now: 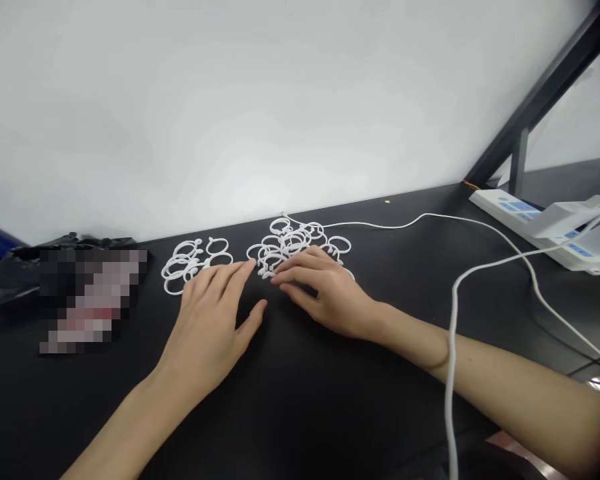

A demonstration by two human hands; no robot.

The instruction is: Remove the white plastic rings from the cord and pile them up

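Observation:
Two heaps of white plastic rings lie on the black table (290, 400). The smaller heap (193, 261) is on the left, the larger heap (293, 243) just right of it. My left hand (213, 320) lies flat, fingers stretched out, its fingertips between the two heaps. My right hand (325, 290) rests with fingers extended, its fingertips touching the near edge of the larger heap. Neither hand grips anything that I can make out.
A white wall stands right behind the rings. A black bag (55, 250) and a blurred-out patch lie at the left. A white power strip (545, 227) sits at the right, with white cables (453, 320) trailing over my right forearm. A dark slanted strut (540, 93) rises at the right.

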